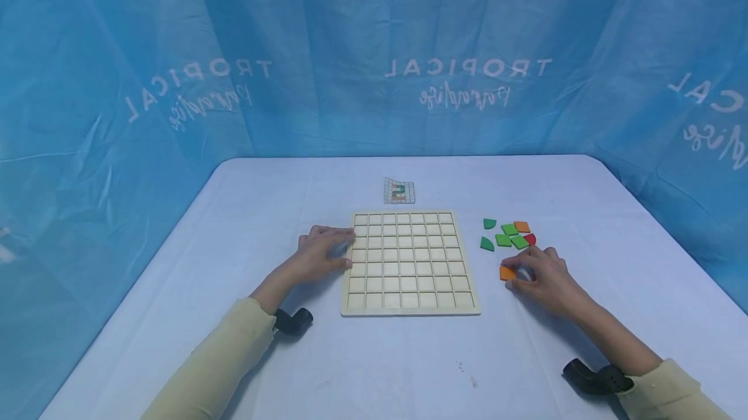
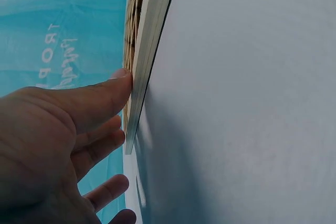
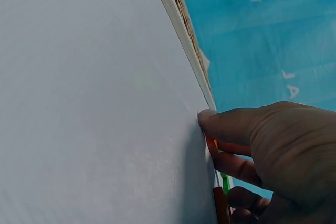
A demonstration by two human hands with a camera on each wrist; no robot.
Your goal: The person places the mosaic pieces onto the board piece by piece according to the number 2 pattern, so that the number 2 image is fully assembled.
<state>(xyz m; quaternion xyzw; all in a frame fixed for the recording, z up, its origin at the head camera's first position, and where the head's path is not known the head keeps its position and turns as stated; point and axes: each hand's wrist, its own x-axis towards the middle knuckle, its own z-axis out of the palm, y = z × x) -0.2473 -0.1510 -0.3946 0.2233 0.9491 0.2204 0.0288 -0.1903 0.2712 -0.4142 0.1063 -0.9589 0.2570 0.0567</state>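
Right hand [image 1: 540,277]: seen right of centre, low; its thumb and fingers are closed narrowly on one tile, gripped near the rim, presumably because so thin a piece is best handled by its edges.
Orange tile [image 1: 507,273]: held right of the board; flat, bright, partly covered by fingers; whether the cloth is touched cannot be told.
Grid board [image 1: 409,261]: laid at lower centre; pale, wood-like, squared by raised lines.
Left hand [image 1: 318,252]: spread wide, the board's left rim touched, probably for steadying.
Loose tiles [image 1: 510,230]: grouped right of centre, seemingly for easy reach; green, orange, red.
Pattern card [image 1: 399,191]: set beyond the board, probably for viewing.
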